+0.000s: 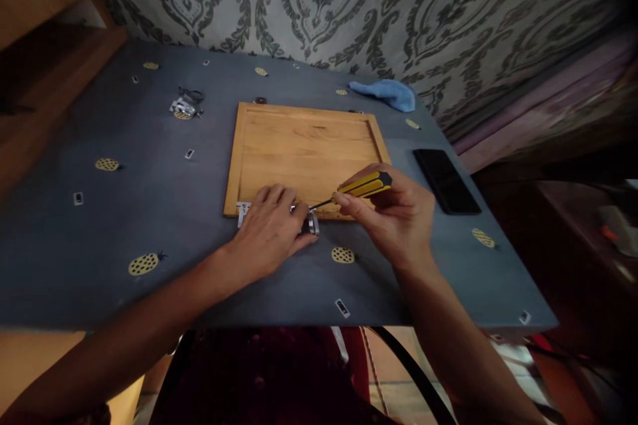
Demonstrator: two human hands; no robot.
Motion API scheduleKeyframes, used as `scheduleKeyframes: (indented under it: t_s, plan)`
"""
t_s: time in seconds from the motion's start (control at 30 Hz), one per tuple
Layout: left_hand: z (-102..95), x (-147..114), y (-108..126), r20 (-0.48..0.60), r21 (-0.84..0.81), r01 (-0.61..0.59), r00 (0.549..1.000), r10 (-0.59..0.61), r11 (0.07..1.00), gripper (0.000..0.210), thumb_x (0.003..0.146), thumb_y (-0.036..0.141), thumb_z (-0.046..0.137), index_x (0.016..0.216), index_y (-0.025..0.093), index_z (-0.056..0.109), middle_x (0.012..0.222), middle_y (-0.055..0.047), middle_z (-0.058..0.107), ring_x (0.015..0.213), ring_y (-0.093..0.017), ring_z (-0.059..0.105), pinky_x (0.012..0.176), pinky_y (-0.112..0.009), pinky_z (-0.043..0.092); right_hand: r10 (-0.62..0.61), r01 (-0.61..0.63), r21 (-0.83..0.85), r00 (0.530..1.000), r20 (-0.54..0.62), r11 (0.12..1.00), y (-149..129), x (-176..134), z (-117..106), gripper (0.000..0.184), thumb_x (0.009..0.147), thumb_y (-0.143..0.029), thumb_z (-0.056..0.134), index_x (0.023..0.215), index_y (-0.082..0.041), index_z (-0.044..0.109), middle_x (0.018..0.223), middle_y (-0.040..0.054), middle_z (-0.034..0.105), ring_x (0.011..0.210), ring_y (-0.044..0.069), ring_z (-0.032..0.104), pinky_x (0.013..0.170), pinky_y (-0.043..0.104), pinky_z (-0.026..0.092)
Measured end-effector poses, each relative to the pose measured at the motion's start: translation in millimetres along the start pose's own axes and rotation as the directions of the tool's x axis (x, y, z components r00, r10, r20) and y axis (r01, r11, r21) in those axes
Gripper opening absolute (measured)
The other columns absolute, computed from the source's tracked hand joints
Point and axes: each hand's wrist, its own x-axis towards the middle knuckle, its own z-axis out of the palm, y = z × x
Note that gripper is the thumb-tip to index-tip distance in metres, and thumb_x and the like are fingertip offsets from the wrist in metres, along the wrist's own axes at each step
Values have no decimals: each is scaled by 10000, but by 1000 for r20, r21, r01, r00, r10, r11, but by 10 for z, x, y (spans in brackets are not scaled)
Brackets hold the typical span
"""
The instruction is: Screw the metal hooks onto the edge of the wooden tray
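My feed is dim and warm-toned — the brightest patch falls on the wooden panel (pixel 304 153) at the counter (pixel 100 246) centre. The corners darken heavily, especially the right side. Edges bow outward, bending the counter's near edge. Soft blur throughout; the hands cast faint shadows toward me, and nothing glares.

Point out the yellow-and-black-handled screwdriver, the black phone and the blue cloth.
Yellow-and-black-handled screwdriver (pixel 367 184), head view, on the handle held in the right hand.
Black phone (pixel 446 180), head view, middle of its dark screen.
Blue cloth (pixel 386 93), head view, middle of the crumpled fabric.
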Motion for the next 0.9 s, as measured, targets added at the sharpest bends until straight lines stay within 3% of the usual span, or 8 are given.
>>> scheduleKeyframes:
  t_s: [0.2, 0.4, 0.7, 0.9]
  plan:
    - [5, 6, 7, 5, -7, 8, 1000, -8, 1000, 395, 926, 477, 611, 1101, 123, 619, 1106, -129, 604, 1100, -313, 526, 969, -467, 449, 96, -110, 117, 989, 114, 987, -66, 1, -118, 171, 826, -346, 774, 967, -256, 741, 983, 15, 726, 667, 119, 646, 684, 295, 613]
    - [-15, 10, 15, 19, -1, 15, 1000, -15, 1000, 401, 922, 476, 616, 1101, 118, 619, 1095, -127, 604, 1097, -314, 532, 969, -475, 452, 115, -130, 180, 989, 90, 975, -66, -3, -120, 102, 786, -302, 814, 871, -258, 779, 911, 3, 749, 623, 111, 643, 578, 254, 604]
    - [-25, 10, 17, 30, 0, 19, 999, -19, 1000, 406, 924, 476, 614, 1109, 115, 617, 1090, -130, 602, 1112, -310, 532, 982, -471, 454, 32, -32, 31, 999, -10, 999, -10, -42, -32, 58, 799, -262, 799, 816, -253, 745, 868, -13, 742, 610, 105, 635, 540, 235, 547]
    - [-22, 5, 14, 27, 18, 9, 1000, -9, 1000, 395, 926, 477, 613, 1099, 122, 616, 1083, -125, 609, 1104, -307, 543, 966, -469, 469, 24, -24, -2, 999, -25, 1000, -13, -58, 2, 126, 781, -300, 820, 821, -229, 725, 821, -6, 708, 649, 128, 634, 553, 254, 557]
